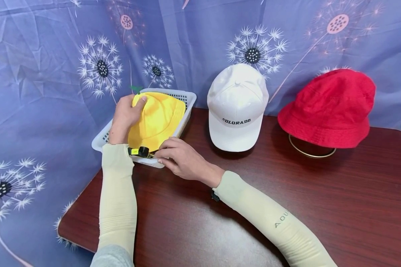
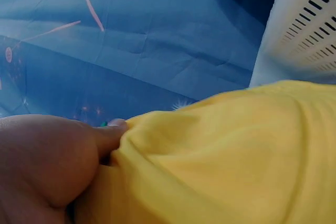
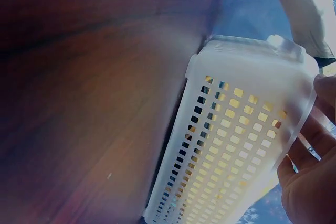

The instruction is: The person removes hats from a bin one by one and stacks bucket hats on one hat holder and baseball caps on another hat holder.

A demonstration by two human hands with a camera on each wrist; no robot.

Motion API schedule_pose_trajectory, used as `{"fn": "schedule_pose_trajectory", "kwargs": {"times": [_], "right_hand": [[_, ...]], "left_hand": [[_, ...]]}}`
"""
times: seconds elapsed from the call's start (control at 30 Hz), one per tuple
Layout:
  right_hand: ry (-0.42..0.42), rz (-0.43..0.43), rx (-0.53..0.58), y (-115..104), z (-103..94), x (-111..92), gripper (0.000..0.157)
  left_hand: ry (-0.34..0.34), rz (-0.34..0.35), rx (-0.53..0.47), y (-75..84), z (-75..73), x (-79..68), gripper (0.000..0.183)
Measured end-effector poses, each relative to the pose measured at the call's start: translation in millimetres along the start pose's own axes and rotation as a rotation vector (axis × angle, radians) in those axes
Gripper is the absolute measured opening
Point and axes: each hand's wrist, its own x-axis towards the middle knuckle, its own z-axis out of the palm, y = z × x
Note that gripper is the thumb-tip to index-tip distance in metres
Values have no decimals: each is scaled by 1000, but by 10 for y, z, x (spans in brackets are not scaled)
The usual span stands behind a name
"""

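Observation:
A yellow bucket hat with a small green sprout on its crown is in a white plastic basket at the back left of the table. My left hand pinches the crown close to the sprout; the left wrist view shows the fabric bunched at the thumb. At the basket's near right corner, my right hand grips the rim with bent fingers. The right wrist view shows those fingers at the top edge of the perforated basket wall, with yellow showing through the holes.
A white cap lettered COLORADO stands right of the basket. Farther right, a red bucket hat sits on a stand with a gold ring base. Blue dandelion-print cloth hangs behind the dark wooden table.

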Motion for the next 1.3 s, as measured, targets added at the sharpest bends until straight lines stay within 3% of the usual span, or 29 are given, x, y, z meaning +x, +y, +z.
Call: {"fn": "schedule_pose_trajectory", "kwargs": {"times": [0.23,0.4,0.93,1.13,1.3], "right_hand": [[21,-31,-6,11,-7,2,15],[24,-34,8,26,-8,-12,14],[28,-48,23,20,12,-16,15],[36,-48,27,28,23,-13,15],[37,-45,32,22,16,-14,15]], "left_hand": [[196,32,-35,108,-141,-53,51],[297,70,-93,210,-227,-124,48],[480,207,-184,432,-399,-357,37],[500,246,-226,492,-415,-398,33],[498,276,-318,534,-406,-425,29]]}}
